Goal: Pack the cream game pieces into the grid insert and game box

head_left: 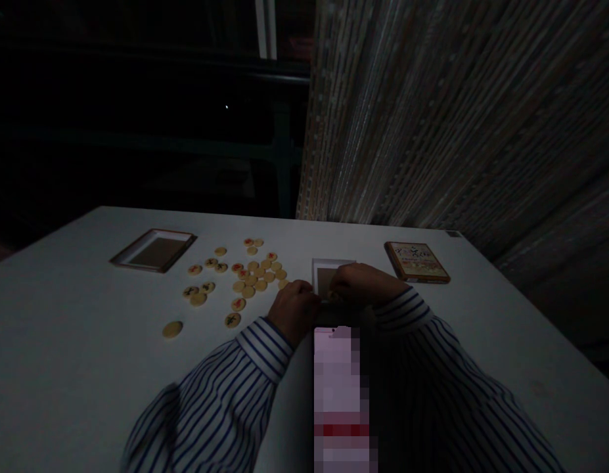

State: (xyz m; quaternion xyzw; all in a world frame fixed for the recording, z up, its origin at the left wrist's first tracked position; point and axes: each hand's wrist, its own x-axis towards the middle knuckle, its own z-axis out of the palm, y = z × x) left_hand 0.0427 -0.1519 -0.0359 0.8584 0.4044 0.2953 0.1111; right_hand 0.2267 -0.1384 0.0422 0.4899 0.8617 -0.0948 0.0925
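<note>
My left hand (295, 309) is closed at the near left corner of a small white-walled box (325, 276); what its fingers hold, if anything, is too dark to make out. My right hand (360, 286) reaches over the box's right side, its fingers pinched on a small round piece (334, 296) near the box's front. Left of my left hand lie several round wooden pieces (248, 291), some blank side up, others with red or black characters. A lit phone (337, 381), its screen blurred out, is below my hands.
An open shallow box lid (154, 249) lies at the table's back left. A closed printed box (416, 262) sits at the right. Beyond the white table (112, 368) hangs a striped string curtain (383, 118). The surroundings are dark.
</note>
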